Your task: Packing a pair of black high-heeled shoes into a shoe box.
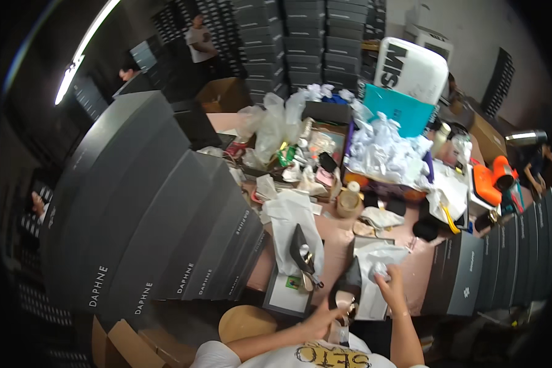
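Note:
My left hand (pixel 323 319) is closed around a dark pointed shoe (pixel 350 279) near its heel end, close to my body. My right hand (pixel 391 283) pinches a small wad of crumpled whitish paper (pixel 379 270) just right of that shoe. Beneath lies white tissue paper (pixel 373 295) in an open shoe box. Left of it, a second dark shoe (pixel 300 246) rests on white tissue paper (pixel 280 214) over another open box (pixel 280 302), with whitish stuffing in its opening.
Tall stacks of dark shoe boxes (pixel 129 208) rise at the left, with more boxes (pixel 509 257) at the right. A bin of crumpled paper (pixel 386 150), a bottle (pixel 349 201) and an orange tape dispenser (pixel 486 184) stand farther back. A round stool (pixel 246 324) is near my left forearm.

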Tool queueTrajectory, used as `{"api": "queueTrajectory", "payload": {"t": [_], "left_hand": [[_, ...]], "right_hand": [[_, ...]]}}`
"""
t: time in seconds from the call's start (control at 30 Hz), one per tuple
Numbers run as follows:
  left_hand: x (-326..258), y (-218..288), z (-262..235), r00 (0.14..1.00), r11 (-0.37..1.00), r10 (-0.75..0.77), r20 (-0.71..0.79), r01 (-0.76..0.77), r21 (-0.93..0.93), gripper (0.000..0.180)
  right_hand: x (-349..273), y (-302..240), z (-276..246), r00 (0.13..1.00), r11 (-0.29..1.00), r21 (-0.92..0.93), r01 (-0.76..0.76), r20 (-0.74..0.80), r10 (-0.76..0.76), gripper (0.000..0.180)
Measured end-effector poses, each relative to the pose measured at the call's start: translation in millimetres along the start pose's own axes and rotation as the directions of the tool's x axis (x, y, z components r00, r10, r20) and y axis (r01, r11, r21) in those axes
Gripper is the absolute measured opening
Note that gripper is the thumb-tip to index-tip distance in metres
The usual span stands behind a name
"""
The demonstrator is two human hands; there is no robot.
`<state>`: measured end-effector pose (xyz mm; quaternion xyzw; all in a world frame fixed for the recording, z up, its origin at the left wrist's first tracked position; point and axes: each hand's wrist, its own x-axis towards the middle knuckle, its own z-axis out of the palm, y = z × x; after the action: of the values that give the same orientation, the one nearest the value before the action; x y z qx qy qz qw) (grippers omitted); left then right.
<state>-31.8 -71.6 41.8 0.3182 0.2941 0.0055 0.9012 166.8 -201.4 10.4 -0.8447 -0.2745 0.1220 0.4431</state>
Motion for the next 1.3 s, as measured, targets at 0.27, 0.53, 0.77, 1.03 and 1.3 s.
{"api": "queueTrajectory", "payload": {"t": [0.27, 0.53, 0.77, 1.03, 1.3], "left_hand": [[-4.3, -30.7, -23.4, 0.989, 0.969, -0.109, -0.096, 0.084, -0.233, 0.079], [-8.9, -5.1, -8.5, 0.976, 0.975, 0.219, 0.007, -0.219, 0.039, 0.088], [3.1, -12.2, 14.3, 0.97, 0.961, 0.13, 0.206, -0.174, 0.213, 0.069], [2.3, -26.4, 24.3, 0.982, 0.986, -0.063, 0.177, 0.034, 0.162, 0.062], [12.3, -43.3, 26.2, 0.968, 0.988, -0.133, 0.215, 0.111, 0.11, 0.065]], "right_hand": [[-21.1, -83.9, -6.9, 0.953, 0.746, 0.595, -0.3, 0.221, 0.207, 0.047], [-47.5, -105.8, -3.6, 0.904, 0.916, 0.377, -0.136, 0.427, -0.041, 0.043], [-63.0, -90.0, 7.5, 0.997, 0.966, -0.248, 0.073, 0.046, -0.063, 0.03], [-63.0, -47.4, 1.9, 0.977, 0.961, -0.277, -0.012, -0.206, -0.048, 0.055], [-39.5, -20.0, -3.7, 0.986, 0.942, 0.292, -0.164, 0.024, 0.165, 0.076]]}}
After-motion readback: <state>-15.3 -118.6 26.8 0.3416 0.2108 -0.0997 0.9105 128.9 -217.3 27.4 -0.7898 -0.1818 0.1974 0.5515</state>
